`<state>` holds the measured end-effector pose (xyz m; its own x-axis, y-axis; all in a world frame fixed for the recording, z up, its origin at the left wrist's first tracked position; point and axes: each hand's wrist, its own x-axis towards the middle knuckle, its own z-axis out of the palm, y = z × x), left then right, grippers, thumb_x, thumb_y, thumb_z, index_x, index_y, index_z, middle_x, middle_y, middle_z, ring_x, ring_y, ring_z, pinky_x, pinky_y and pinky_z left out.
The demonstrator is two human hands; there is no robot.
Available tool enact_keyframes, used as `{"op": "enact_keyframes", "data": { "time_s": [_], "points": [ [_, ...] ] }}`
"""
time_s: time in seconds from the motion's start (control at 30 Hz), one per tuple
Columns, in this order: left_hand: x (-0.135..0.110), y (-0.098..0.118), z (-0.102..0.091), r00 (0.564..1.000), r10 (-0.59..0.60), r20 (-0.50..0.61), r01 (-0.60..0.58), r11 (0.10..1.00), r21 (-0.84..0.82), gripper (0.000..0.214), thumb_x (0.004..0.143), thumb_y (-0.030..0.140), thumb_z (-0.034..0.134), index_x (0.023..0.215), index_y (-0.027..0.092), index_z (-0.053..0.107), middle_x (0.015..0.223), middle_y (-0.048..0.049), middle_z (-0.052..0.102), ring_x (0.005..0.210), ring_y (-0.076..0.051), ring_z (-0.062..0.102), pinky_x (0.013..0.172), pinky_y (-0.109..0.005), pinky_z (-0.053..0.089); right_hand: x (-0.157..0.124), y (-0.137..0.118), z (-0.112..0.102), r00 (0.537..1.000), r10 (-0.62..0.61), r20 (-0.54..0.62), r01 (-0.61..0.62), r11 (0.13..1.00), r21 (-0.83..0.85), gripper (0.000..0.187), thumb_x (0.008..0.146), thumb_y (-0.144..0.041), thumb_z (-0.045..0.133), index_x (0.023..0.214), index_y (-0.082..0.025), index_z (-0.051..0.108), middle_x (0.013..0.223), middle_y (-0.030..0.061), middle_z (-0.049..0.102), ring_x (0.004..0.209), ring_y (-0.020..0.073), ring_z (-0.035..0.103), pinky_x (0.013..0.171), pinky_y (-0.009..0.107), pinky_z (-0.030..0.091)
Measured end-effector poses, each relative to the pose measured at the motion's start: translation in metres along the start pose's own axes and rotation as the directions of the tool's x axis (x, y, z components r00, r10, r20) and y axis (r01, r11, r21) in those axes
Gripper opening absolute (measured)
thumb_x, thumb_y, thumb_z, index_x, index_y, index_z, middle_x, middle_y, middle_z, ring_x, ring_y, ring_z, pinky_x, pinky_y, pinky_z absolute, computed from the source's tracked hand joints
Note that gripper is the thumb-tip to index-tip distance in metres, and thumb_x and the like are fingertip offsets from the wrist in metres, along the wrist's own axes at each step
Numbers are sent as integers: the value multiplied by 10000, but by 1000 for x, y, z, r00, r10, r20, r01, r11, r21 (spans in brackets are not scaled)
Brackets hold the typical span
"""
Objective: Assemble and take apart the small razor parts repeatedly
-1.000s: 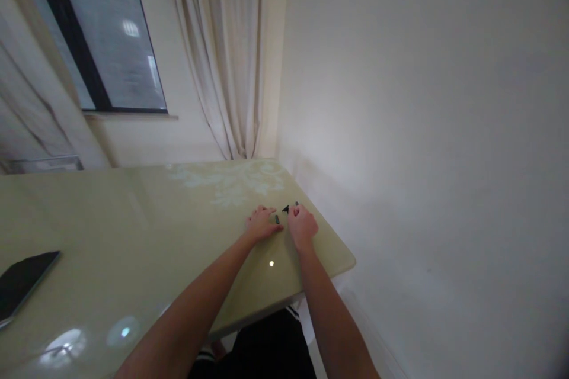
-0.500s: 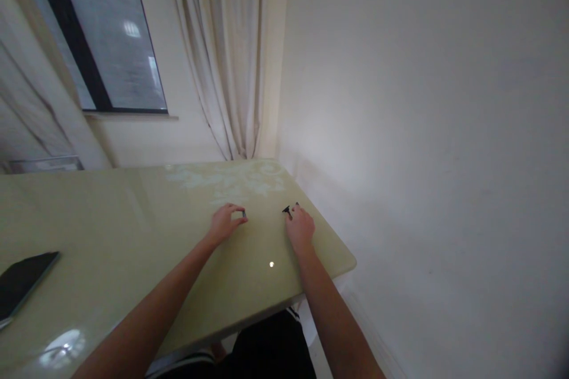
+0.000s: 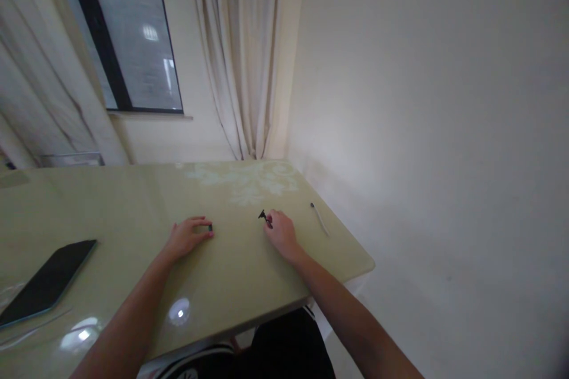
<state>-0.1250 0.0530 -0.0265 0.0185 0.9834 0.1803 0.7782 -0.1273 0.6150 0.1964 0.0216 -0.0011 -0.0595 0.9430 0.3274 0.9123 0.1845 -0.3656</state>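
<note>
My left hand rests low over the table, pinching a small dark piece upright between thumb and fingers. To its right, my right hand is closed on a small black T-shaped piece, whose wider head sticks out to the left of the fingertips. The rest of that piece is partly hidden by the fingers, and its exact kind is too small to make out. A thin white stick with a dark tip lies on the table to the right of my right hand.
The pale green glossy table has its right edge near a white wall. A dark flat tablet-like object lies at the left, with a thin pale cable by it. Curtains and a window are behind.
Both hands have moved left and slightly nearer, still holding their small pieces. The white stick, mostly hidden at my right hand before, now lies in plain sight. The view has turned slightly left.
</note>
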Motion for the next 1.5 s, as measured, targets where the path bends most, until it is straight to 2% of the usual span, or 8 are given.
{"op": "enact_keyframes", "data": {
  "time_s": [0.13,0.33,0.77,0.93,1.1,1.23,1.37,1.5],
  "points": [
    [5,-5,-5,998,31,53,-26,996,-83,642,557,759,772,960,262,818,1318,-89,724,1264,-364,629,1156,-462,411,18,-45,20,999,-3,38,-3,990,143,112,865,-159,626,959,-204,666,961,45,728,874,182,637,756,256,418],
    [7,-8,-12,997,39,71,-30,991,-128,773,510,829,738,991,230,823,1362,-129,694,1275,-368,621,1158,-447,409,36,-93,51,987,117,110,-143,952,271,103,852,-194,657,953,-205,664,929,40,735,858,188,656,729,259,428],
    [11,-17,-7,996,24,87,-15,995,-100,779,525,784,780,1070,230,820,1462,-142,621,1357,-380,562,1177,-458,387,35,-98,62,983,160,92,-181,935,305,137,924,-268,678,1025,-176,674,985,80,720,917,205,655,774,280,438],
    [11,-24,-4,995,66,73,-63,997,-46,689,633,735,746,1106,240,817,1443,-133,640,1319,-379,601,1165,-459,413,27,-53,36,987,139,79,-158,930,332,219,896,-339,720,1035,-172,687,927,67,714,870,203,650,751,284,431],
    [11,-25,-3,995,72,66,-71,997,-11,652,661,712,739,1116,251,812,1443,-122,643,1319,-364,605,1161,-445,418,13,45,-26,969,208,-136,-206,978,30,157,933,-310,655,1035,-196,689,1036,89,695,957,223,646,808,301,436],
    [12,-24,-3,997,50,57,-51,999,12,631,659,705,744,1107,266,810,1434,-100,654,1314,-344,610,1154,-442,425,-1,110,-62,932,309,-188,-333,936,-116,199,952,-299,627,1105,-183,681,1117,152,651,1063,290,622,845,349,424],
    [12,-27,-3,998,37,58,-37,999,1,632,668,693,742,1120,256,803,1465,-109,628,1314,-349,609,1158,-449,416,-13,136,-66,934,332,-135,-351,924,-152,164,935,-235,632,1078,-171,683,1059,142,671,967,258,642,778,323,413],
    [11,-30,-3,998,37,47,-36,999,-27,674,656,695,745,1154,243,787,1468,-121,624,1321,-351,606,1147,-431,433,-11,132,-60,934,351,-64,-356,925,-132,216,888,-89,586,1073,-162,668,967,93,704,901,207,648,738,279,384]
  ]
}}
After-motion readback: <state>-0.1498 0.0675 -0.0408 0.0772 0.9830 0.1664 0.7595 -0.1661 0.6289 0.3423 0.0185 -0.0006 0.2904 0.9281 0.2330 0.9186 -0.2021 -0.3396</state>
